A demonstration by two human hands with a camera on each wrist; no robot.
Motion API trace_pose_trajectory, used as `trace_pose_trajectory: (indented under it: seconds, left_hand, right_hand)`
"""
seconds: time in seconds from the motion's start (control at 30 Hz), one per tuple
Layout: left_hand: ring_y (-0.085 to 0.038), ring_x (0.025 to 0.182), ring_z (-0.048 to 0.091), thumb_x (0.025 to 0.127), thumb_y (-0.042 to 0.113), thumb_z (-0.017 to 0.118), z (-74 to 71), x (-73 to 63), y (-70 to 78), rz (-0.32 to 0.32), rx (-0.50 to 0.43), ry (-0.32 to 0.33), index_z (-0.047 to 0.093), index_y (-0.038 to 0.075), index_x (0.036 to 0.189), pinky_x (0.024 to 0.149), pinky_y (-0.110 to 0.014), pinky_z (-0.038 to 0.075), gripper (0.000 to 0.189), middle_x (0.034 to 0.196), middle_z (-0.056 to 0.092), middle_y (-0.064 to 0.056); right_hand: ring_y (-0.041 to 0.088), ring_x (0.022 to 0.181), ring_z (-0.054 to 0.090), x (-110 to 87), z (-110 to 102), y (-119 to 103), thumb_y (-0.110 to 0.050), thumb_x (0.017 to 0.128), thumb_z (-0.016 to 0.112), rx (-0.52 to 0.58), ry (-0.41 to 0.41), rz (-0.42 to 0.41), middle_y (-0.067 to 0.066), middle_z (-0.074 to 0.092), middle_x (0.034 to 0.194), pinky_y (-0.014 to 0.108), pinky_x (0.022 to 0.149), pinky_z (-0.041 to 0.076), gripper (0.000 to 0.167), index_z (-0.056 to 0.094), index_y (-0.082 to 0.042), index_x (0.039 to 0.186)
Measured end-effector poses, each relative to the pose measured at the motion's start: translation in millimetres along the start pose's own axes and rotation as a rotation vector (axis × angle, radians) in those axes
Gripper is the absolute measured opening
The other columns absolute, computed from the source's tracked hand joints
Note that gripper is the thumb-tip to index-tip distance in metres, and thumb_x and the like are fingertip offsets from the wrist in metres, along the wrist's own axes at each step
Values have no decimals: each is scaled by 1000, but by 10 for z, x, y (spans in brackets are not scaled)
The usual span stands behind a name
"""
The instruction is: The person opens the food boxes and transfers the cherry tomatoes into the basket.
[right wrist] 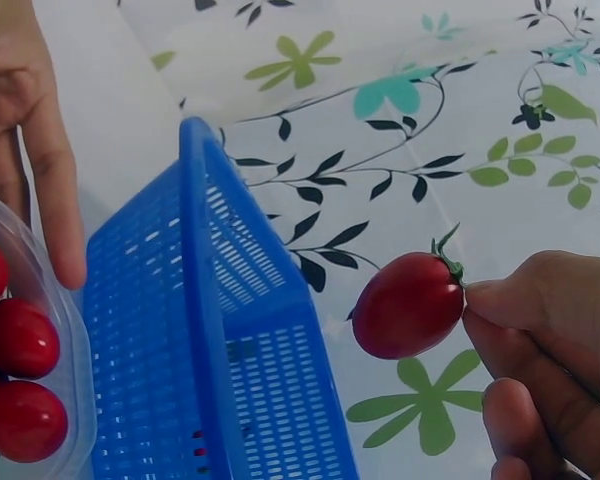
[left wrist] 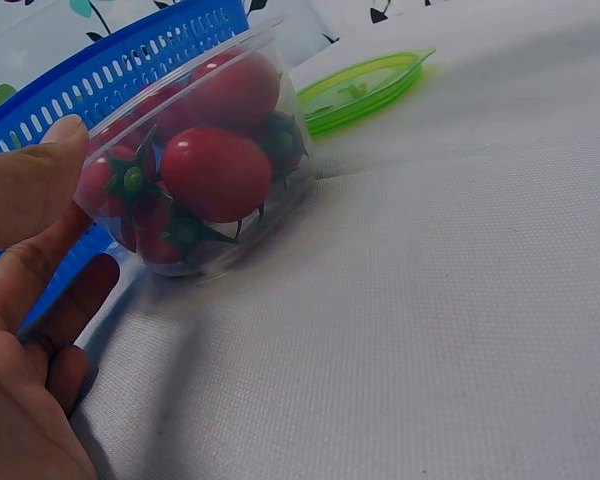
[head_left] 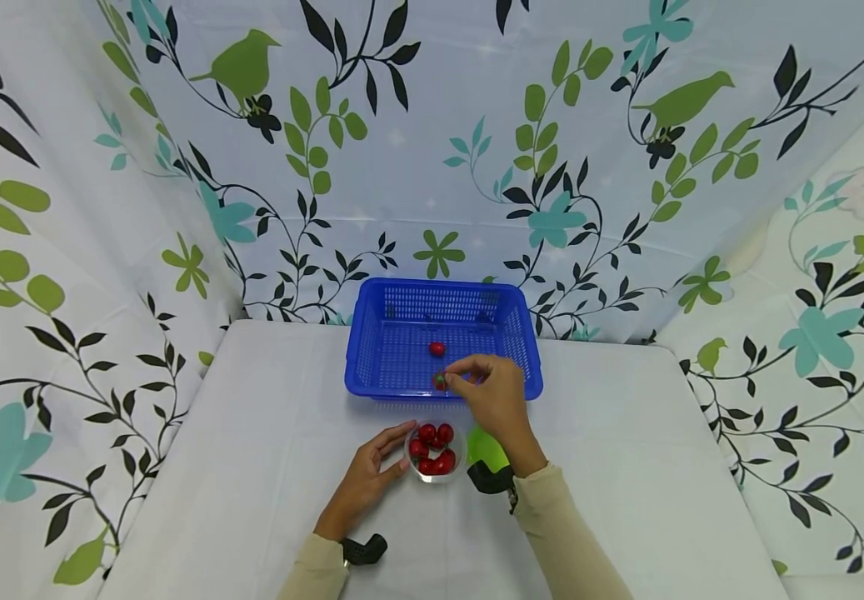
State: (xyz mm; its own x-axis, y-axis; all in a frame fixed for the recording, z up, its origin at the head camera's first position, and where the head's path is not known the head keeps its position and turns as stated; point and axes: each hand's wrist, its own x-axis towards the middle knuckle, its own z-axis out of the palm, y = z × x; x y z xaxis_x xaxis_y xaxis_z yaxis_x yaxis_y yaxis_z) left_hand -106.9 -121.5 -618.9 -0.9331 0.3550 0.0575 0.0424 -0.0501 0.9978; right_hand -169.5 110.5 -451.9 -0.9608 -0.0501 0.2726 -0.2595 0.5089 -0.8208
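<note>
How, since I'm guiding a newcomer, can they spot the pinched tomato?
Find the blue perforated basket. At its near side, the right hand pinches a cherry tomato by its stem end. Its neighbours, in the basket and clear plastic tub, are unheld.

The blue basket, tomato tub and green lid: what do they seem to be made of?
Blue basket: probably moulded plastic, faintly glossy, given its even slotted walls and smooth rim. Tub: thin, clear, shiny plastic, it seems; the tomatoes show through its wall. Green lid: likely smooth plastic, judging by its bright, translucent look.
</note>
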Motion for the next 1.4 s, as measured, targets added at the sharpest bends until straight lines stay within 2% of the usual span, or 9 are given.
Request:
trace_pose_trajectory:
  seconds: [0.2, 0.37, 0.73, 0.97, 1.07, 1.2, 1.3, 1.4]
  left_hand:
    - [-33, 156, 40, 105, 6, 65, 2, -2, 17, -18, -7, 3, 48, 17, 159, 122, -14, 32, 57, 167, 47, -8]
    - [-38, 157, 38, 105, 4, 64, 5, -2, 21, -4, -8, 0, 47, 11, 159, 122, -13, 32, 57, 167, 46, -13]
    - [-24, 157, 41, 104, 7, 66, 10, -2, 3, -47, -13, 8, 50, 19, 158, 121, -11, 32, 57, 166, 48, -5]
    - [-29, 156, 42, 105, 6, 65, -3, 2, -48, 8, -3, -1, 48, 12, 158, 119, -10, 32, 57, 166, 47, -13]
    - [-22, 155, 44, 105, 6, 64, -2, 3, -53, 11, 3, -1, 48, 11, 158, 119, -10, 32, 56, 166, 47, -14]
    - [-13, 153, 45, 105, 6, 65, 3, 2, -35, -19, -8, 9, 50, 14, 158, 119, -10, 32, 56, 166, 48, -11]
    - [-17, 154, 44, 105, 6, 65, 8, 0, -23, -32, -12, 13, 49, 15, 158, 119, -10, 32, 57, 166, 47, -9]
    - [-26, 156, 42, 105, 6, 65, 11, 1, -21, -27, -8, 12, 49, 14, 158, 119, -10, 32, 57, 166, 47, -10]
  right_hand:
    - [18, 78, 61, 83, -20, 12, -20, 90, 87, 30, -19, 27, -3, 80, 87, 28, 68, 49, 7, 85, -13, 92]
    - [19, 80, 61, 161, -22, 28, -19, 90, 86, 30, -29, 64, -4, 79, 88, 29, 68, 49, 3, 85, -16, 92]
    - [20, 81, 61, 315, -5, 63, -22, 90, 87, 28, -33, 84, -2, 79, 93, 32, 68, 48, 8, 86, -14, 93]
    - [20, 84, 63, 435, -8, 70, -26, 90, 87, 4, -36, 107, -3, 80, 96, 34, 72, 49, 8, 86, -18, 93]
    - [20, 87, 64, 470, -2, 78, -26, 90, 87, 4, -42, 131, -3, 81, 96, 34, 76, 51, 7, 86, -19, 93]
    - [21, 89, 65, 518, 19, 102, -24, 91, 86, 16, -52, 146, -4, 81, 96, 35, 77, 52, 5, 86, -19, 93]
    - [21, 91, 66, 566, 38, 131, -23, 91, 86, 25, -55, 150, -4, 80, 97, 36, 79, 53, 4, 85, -19, 93]
    - [20, 94, 67, 624, 52, 160, -24, 91, 86, 26, -62, 150, -4, 81, 98, 37, 82, 54, 4, 85, -20, 91]
